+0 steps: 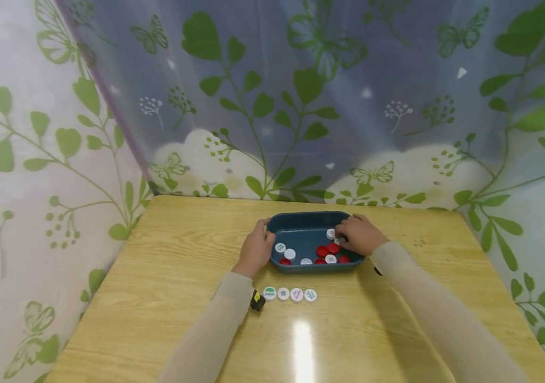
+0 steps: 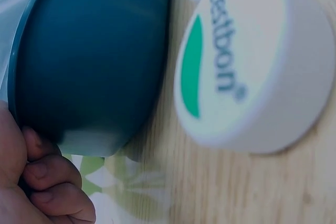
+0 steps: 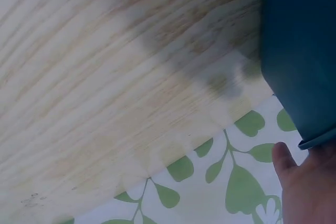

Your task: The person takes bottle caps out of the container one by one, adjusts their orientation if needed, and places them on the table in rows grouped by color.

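Observation:
A dark teal oval tray (image 1: 301, 268) stands on the table with red and white bottle caps inside. My left hand (image 1: 256, 247) grips its left rim, the fingers curled over the edge in the left wrist view. My right hand (image 1: 360, 235) reaches over the right rim, fingertips down at a white cap (image 1: 337, 241); whether they pinch it I cannot tell. Close beside it lies another white cap (image 1: 331, 233). Red caps (image 1: 322, 250) gather at the tray's front right. Only the edge of the right hand shows in the right wrist view, at the tray rim.
In front of the tray, several white caps lie in a row on the wooden table (image 1: 181, 298). The leftmost is a cap with a green mark (image 1: 270, 293), large in the left wrist view. Patterned curtains (image 1: 263, 106) hang behind and at the sides.

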The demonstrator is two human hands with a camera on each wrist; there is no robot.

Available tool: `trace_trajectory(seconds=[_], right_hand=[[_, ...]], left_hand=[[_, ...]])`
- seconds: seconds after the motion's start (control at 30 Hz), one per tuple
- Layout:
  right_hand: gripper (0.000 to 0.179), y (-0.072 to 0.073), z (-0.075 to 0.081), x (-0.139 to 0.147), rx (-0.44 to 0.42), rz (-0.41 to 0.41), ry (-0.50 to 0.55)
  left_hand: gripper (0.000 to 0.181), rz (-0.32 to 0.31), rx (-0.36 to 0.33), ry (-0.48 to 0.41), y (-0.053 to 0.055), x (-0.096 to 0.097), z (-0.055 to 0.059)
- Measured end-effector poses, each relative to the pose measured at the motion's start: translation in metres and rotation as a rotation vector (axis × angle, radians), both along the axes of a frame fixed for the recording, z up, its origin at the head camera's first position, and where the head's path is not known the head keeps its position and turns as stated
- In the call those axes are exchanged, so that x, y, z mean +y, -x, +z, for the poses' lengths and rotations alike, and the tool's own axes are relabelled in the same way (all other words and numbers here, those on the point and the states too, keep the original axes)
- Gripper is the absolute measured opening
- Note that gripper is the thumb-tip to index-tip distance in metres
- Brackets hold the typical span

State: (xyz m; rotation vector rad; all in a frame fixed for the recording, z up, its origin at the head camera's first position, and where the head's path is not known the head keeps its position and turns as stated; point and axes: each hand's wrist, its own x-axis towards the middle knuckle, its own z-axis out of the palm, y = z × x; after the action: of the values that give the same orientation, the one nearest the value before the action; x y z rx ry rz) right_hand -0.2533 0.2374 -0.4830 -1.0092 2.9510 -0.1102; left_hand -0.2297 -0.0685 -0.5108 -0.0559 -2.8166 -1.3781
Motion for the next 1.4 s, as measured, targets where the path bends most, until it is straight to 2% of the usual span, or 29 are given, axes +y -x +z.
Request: trace_trajectory(seconds=[0.3, 0.43, 0.53, 0.87, 1.1, 1.4], right_hand=[[0.017, 0.006, -0.019, -0.011, -0.080, -0.061, 0.120], [0.018, 0.009, -0.024, -0.012, -0.096, -0.070, 0.142], [0.017, 0.011, -0.023, -0.012, -0.096, -0.064, 0.146], [0.018, 0.011, -0.010, -0.004, -0.106, -0.108, 0.181], [0.017, 0.013, -0.016, -0.002, -0.080, -0.094, 0.156], [0.017, 0.010, -0.015, -0.004, -0.081, -0.077, 0.179]], left_hand=[[0.049, 0.016, -0.027, 0.016, -0.007, -0.006, -0.002], [0.048, 0.010, 0.001, 0.027, -0.008, -0.008, -0.001], [0.048, 0.014, 0.027, 0.039, -0.007, -0.008, 0.001], [0.048, -0.023, 0.041, 0.056, 0.001, -0.002, 0.003], [0.048, -0.029, 0.027, 0.069, 0.001, -0.001, 0.004], [0.048, -0.027, 0.035, 0.047, -0.002, -0.004, 0.001]])
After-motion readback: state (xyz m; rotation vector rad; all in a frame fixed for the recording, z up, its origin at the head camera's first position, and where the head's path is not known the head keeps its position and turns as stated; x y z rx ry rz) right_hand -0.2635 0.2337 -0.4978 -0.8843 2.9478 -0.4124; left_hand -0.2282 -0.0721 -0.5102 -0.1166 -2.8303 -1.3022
